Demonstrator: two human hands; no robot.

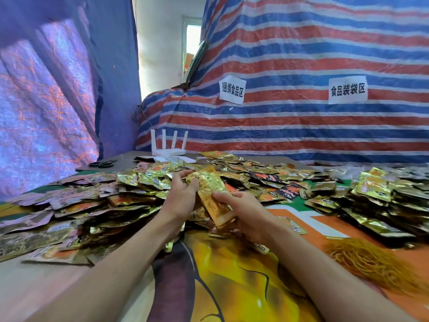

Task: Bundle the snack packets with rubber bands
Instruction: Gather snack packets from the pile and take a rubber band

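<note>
A small stack of gold snack packets is held above the table between both hands, back side facing me. My left hand grips the stack's upper left edge, thumb on top. My right hand holds the lower end, thumb pressed on the top packet. A wide heap of loose gold and black snack packets spreads across the table behind and to the left. A pile of yellow-brown rubber bands lies at the right, near my right forearm.
Stacked packets sit at the right. A white router and black scissors stand at the table's back. A striped tarp with two paper labels hangs behind. A colourful printed cloth covers the near table.
</note>
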